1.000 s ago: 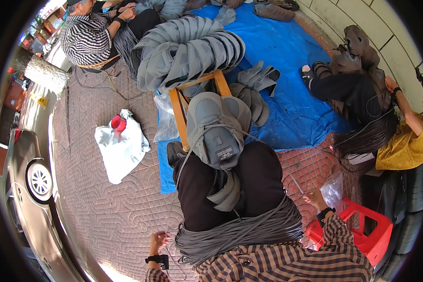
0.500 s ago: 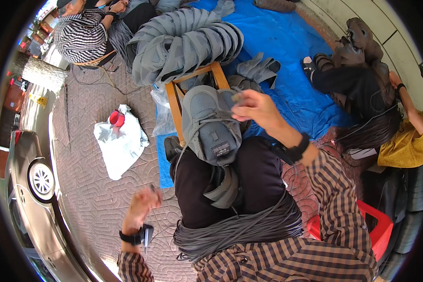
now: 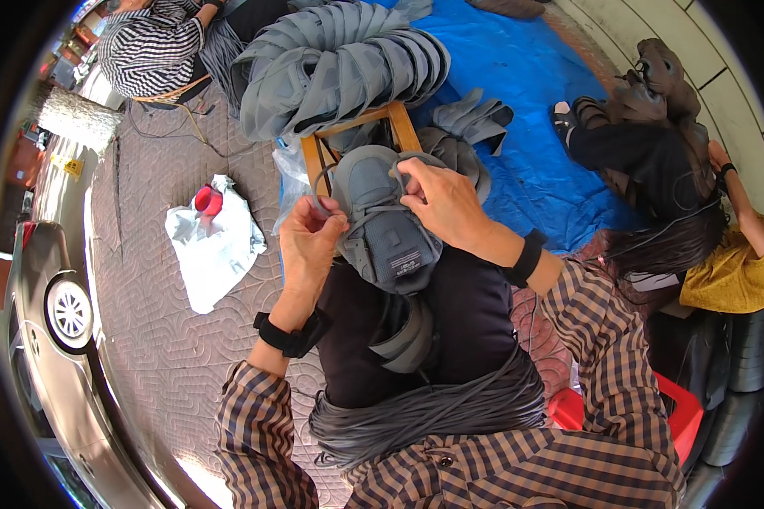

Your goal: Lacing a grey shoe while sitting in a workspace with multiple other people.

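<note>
A grey shoe upper [image 3: 379, 227] lies over my knees, laced partway, its tongue label toward me. At its left edge my left hand [image 3: 308, 246] pinches a thin grey shoelace [image 3: 317, 181] that arcs up from the fingertips. My right hand [image 3: 446, 202] is closed at the right side of the lacing, thumb against bent fingers, with a bit of lace at its fingertips. A thick bundle of dark grey laces [image 3: 433, 416] lies across my lap. Between my thighs sits another grey upper [image 3: 406, 341], partly hidden.
Ahead stands a wooden frame [image 3: 401, 127], with a long row of stacked grey uppers [image 3: 344, 72] behind it. More uppers [image 3: 471, 119] lie on a blue tarp [image 3: 539, 102]. A white bag [image 3: 216, 254] with a red object is at left. Other people sit far left and right.
My left hand has come up from low on the left to the shoe upper and now pinches the lace. My right hand has shifted slightly left, its fingers closing near the lacing.
</note>
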Demonstrator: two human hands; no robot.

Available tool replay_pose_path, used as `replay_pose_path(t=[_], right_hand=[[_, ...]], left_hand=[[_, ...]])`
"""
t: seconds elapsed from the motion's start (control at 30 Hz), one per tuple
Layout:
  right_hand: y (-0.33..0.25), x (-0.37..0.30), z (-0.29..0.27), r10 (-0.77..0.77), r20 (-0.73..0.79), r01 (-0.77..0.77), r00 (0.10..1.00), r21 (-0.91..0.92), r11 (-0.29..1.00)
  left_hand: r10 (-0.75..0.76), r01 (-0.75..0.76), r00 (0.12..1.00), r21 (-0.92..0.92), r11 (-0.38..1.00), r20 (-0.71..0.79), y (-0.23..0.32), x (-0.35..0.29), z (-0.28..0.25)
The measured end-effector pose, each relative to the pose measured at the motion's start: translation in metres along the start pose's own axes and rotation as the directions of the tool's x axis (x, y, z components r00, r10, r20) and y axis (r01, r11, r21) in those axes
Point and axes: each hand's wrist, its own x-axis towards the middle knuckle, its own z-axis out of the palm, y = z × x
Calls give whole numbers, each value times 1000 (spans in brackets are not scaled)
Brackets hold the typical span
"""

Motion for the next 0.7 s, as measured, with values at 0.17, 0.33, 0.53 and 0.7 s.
replay_pose_path(t=[0.17, 0.33, 0.53, 0.7], right_hand=[[-4, 5, 3, 272, 107, -289, 956, 204, 935], [2, 4, 2, 290, 80, -301, 954, 257, 918], [4, 9, 9, 320, 135, -346, 938, 276, 897], [3, 5, 10, 303, 109, -319, 947, 198, 927]], left_hand=[[50, -46, 998, 133, 990, -29, -8, 1, -5], [117, -112, 993, 337, 935, 7, 4, -5, 3], [248, -344, 937, 526, 778, 245, 11, 10, -4], [417, -690, 719, 647, 324, 557, 19, 14, 3]])
